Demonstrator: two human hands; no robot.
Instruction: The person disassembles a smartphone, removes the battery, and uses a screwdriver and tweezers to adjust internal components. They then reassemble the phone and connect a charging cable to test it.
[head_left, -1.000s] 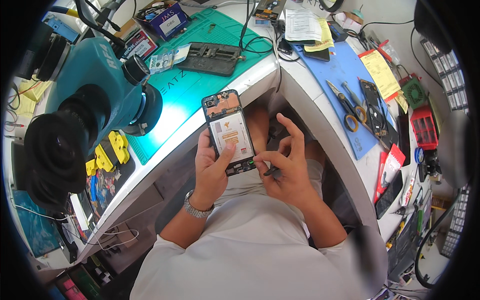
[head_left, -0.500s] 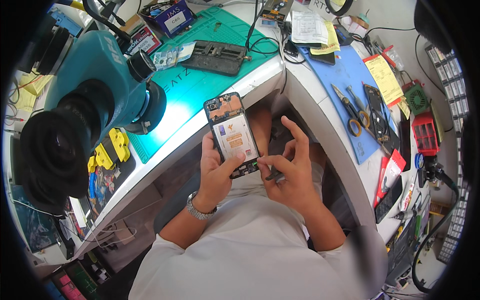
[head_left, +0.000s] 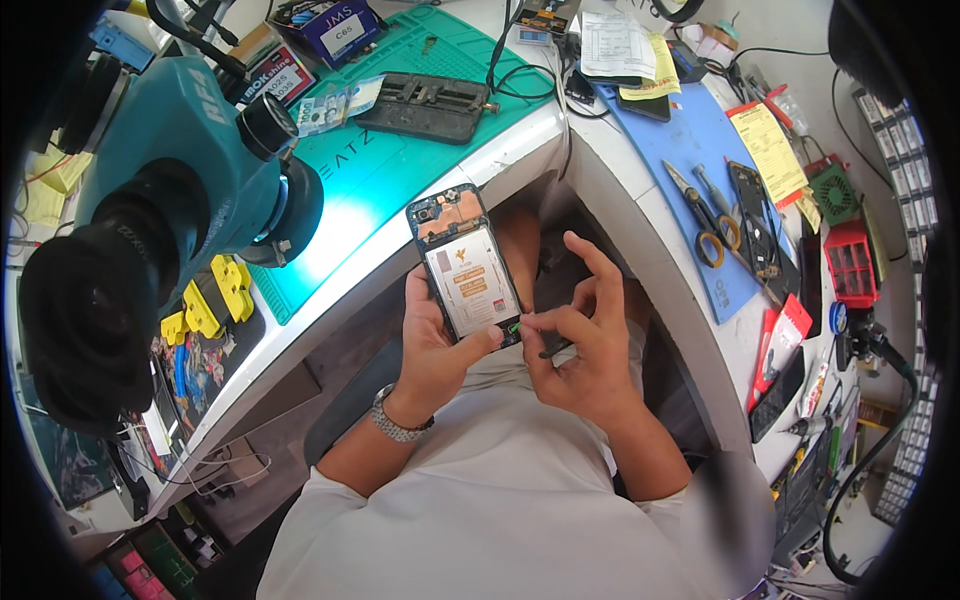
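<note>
An opened smartphone (head_left: 437, 215) is tilted over my lap, its back cover off, showing a copper-coloured area at the top and a white battery (head_left: 470, 280). My left hand (head_left: 440, 340) grips it along the left side, the thumb lying across its lower end. At the phone's lower right corner my right hand (head_left: 590, 350) has thumb and index finger pinched together, beside a small green spot. The other fingers of that hand are partly raised. A dark piece shows under its palm; fingers hide most of it, so its kind is unclear.
A teal microscope (head_left: 170, 180) stands over the green mat (head_left: 360, 210) at left, near a black phone holder (head_left: 425, 108). On the blue mat (head_left: 640, 130) at right lie scissors (head_left: 708, 240) and another opened phone (head_left: 755, 215). The white desk edge (head_left: 680, 330) curves around my lap.
My left thumb has slid down from the battery toward the phone's lower end, uncovering more of the battery. The right hand stays pinched at the same corner. The view has shifted slightly.
</note>
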